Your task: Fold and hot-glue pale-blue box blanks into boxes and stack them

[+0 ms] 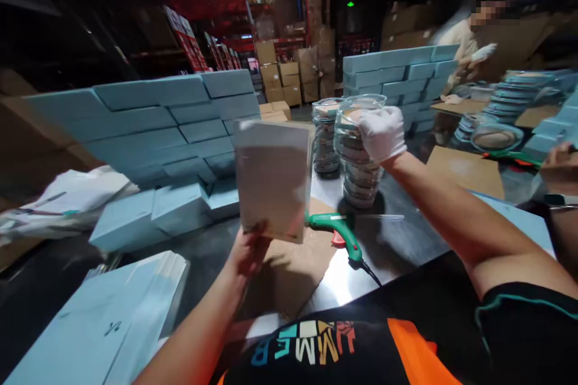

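Note:
My bare left hand point(253, 248) grips the lower edge of a flat, pale rectangular box or panel point(273, 183), held upright over the table. On the right, my right hand point(383, 132) wears a white glove and is closed at the rim of the top piece in a stack of round, clear dishes point(360, 171). A second stack of clear dishes point(326, 141) stands just behind it. Below my hands, a green glue gun point(336, 225) with a red trigger lies partly on a cardboard sheet point(298, 271), its cord running toward me.
Light blue boxes point(171, 120) form a wall at the left, and another blue stack point(388, 75) rises behind the dishes. Flat blue sheets point(90, 319) lie front left. Co-workers are at the far right, near more dish stacks point(515, 99) and a cardboard piece point(465, 169).

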`<state>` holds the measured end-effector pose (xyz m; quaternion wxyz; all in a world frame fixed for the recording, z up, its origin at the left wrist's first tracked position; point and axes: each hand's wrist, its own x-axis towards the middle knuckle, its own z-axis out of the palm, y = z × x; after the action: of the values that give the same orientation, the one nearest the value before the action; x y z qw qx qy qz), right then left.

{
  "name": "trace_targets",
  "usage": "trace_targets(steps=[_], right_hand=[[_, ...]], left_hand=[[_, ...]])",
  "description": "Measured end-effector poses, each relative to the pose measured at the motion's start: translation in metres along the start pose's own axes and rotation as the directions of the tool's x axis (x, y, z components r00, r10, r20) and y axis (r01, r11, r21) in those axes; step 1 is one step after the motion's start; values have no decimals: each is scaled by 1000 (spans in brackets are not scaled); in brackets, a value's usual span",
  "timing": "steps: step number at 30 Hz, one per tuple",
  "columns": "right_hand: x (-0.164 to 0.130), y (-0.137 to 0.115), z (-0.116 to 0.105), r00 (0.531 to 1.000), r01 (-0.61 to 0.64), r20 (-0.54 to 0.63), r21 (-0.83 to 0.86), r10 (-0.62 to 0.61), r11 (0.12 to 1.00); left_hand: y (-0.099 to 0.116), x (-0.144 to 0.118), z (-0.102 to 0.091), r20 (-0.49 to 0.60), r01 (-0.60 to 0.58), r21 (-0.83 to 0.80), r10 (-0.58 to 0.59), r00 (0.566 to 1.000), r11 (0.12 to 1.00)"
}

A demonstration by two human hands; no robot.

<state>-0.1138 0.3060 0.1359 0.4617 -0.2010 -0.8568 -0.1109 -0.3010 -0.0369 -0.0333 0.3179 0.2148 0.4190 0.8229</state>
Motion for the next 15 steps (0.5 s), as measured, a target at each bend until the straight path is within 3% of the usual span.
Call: trace_targets(steps=[4, 7, 11, 15], right_hand=[[-25, -46, 16, 994, 101, 32, 87, -105, 991], [-47, -74, 39, 993, 102, 42, 178, -111, 979], [-78, -83, 60, 999, -31, 21, 255, 27, 966], [-86, -65, 52, 963, -236, -57, 295, 264, 926]], left_hand=[[-3, 31, 65, 271, 96, -242, -27, 962, 966], [-13, 59, 93, 369, 222, -315, -97, 925, 923], [-40, 81, 89, 306, 393, -195, -324, 895, 899], [-63, 78, 72, 283, 389, -102, -349, 893, 915]])
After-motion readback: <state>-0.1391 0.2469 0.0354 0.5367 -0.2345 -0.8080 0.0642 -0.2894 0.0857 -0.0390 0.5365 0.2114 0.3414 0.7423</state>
